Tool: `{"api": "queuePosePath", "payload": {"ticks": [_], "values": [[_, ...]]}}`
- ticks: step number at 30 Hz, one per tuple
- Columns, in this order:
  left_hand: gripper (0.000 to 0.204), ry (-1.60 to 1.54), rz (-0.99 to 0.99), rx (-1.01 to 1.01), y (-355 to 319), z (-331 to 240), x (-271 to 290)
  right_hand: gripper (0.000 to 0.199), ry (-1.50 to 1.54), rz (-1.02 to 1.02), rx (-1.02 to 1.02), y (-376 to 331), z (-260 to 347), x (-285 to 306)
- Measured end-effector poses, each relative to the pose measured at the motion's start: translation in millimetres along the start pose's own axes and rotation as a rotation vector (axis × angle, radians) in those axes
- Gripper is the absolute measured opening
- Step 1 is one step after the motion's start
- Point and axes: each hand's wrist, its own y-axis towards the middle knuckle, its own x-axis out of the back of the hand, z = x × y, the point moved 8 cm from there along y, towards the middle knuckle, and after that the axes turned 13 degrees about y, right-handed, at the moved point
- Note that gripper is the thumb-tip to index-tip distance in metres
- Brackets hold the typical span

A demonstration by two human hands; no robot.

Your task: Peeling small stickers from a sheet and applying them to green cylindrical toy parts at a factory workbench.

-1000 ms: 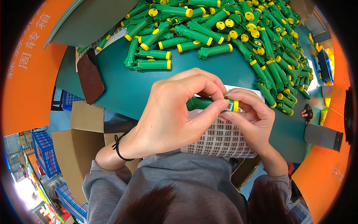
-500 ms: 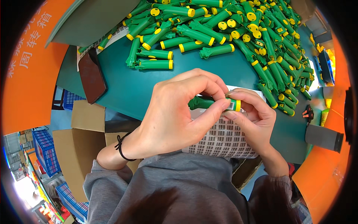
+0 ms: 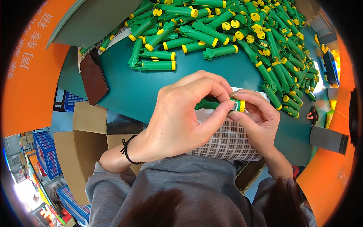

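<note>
Between my two hands is a green tube with a yellow end (image 3: 242, 106), lying roughly level. A small white barcode label (image 3: 235, 105) sits on its side near the yellow band. My left hand (image 3: 185, 109) pinches at the label and tube with thumb and forefinger. Around the yellow end, my right hand (image 3: 259, 115) has its fingers closed on the tube. Below the hands, a sheet of barcode labels (image 3: 227, 140) curves over the table edge toward my lap. Part of the tube is hidden behind my left fingers.
Many similar green tubes (image 3: 204, 36) are heaped across the far and right side of the green table (image 3: 128, 96). A brown flat object (image 3: 93, 77) lies at the left. An open cardboard box (image 3: 89, 147) stands below left, near blue crates (image 3: 47, 153). A grey cylinder (image 3: 328, 140) is at the right.
My left hand and wrist have shifted very slightly to the right. Both hands keep the tube in nearly the same place.
</note>
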Motion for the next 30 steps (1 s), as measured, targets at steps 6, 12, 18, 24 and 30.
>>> {"api": "queuePosePath", "payload": {"ticks": [6,12,18,24,30], "values": [[0.008,0.032,-0.030,-0.011,-0.8,-1.5,-1.3,0.036,-0.038,0.037,0.084,-0.5,-0.3,3.2],[0.025,-0.088,0.010,0.114,1.0,24.2,1.2,0.035,-0.017,-0.008,0.025,1.4,0.4,1.5],[0.020,-0.010,0.446,0.163,1.6,19.8,-20.9,0.039,0.002,0.001,-0.055,0.8,2.0,-3.7],[0.036,-0.020,0.189,0.231,10.5,35.3,24.0,0.063,-0.260,-0.084,-0.038,14.8,15.7,7.6],[0.033,1.074,-0.652,0.141,81.9,7.3,260.1,0.079,-1.175,0.192,-0.029,17.6,9.7,6.9]]}}
